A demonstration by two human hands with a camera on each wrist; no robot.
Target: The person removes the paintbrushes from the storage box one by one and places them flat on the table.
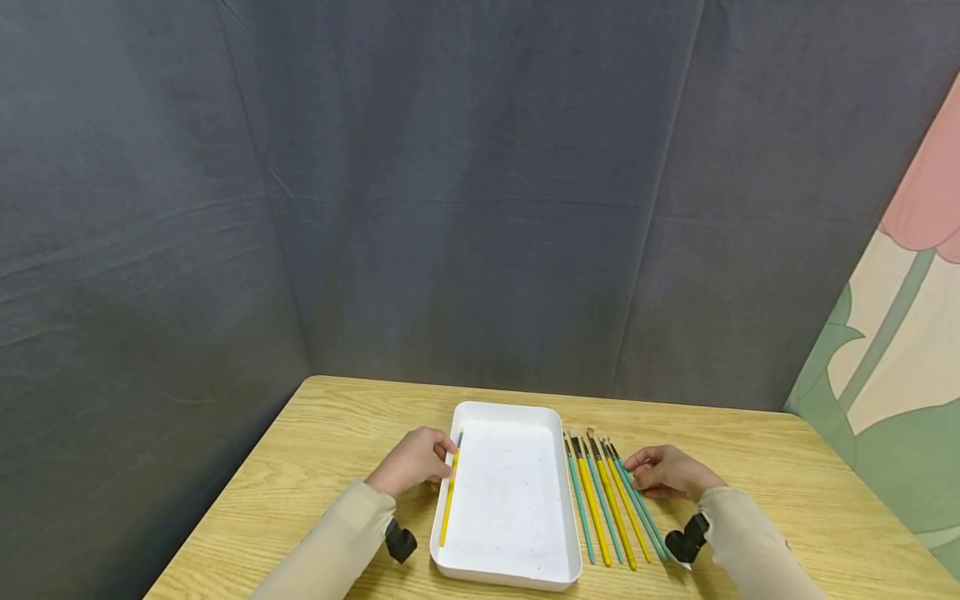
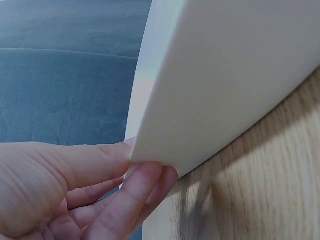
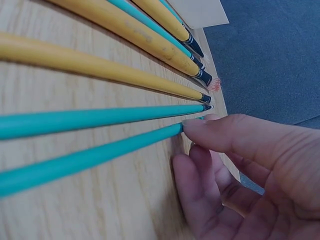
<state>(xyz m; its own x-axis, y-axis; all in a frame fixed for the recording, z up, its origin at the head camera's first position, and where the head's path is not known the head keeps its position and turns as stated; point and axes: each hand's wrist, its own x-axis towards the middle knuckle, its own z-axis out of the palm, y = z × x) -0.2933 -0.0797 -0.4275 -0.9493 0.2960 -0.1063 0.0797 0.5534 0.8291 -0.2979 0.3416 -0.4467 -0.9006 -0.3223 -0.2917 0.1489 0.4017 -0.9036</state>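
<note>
My left hand (image 1: 417, 458) is at the left side of a white rectangular tray (image 1: 513, 500). In the left wrist view its thumb and fingers pinch the tray's wall (image 2: 215, 85) at the rim. Inside the tray, along that side, lies a yellow-handled paintbrush (image 1: 449, 504). On the right, my right hand (image 1: 671, 472) is at the outermost brush of a row beside the tray. The right wrist view has its thumb and forefinger pinching this teal paintbrush (image 3: 115, 147) near the bristle end. That brush's tip is hidden by the fingers.
Several yellow and teal paintbrushes (image 1: 607, 492) lie side by side on the wooden table (image 1: 360, 408), bristles pointing away, close to the tray's right wall. A dark grey curtain (image 1: 465, 208) stands behind the table. A floral panel (image 1: 900, 375) borders its right side.
</note>
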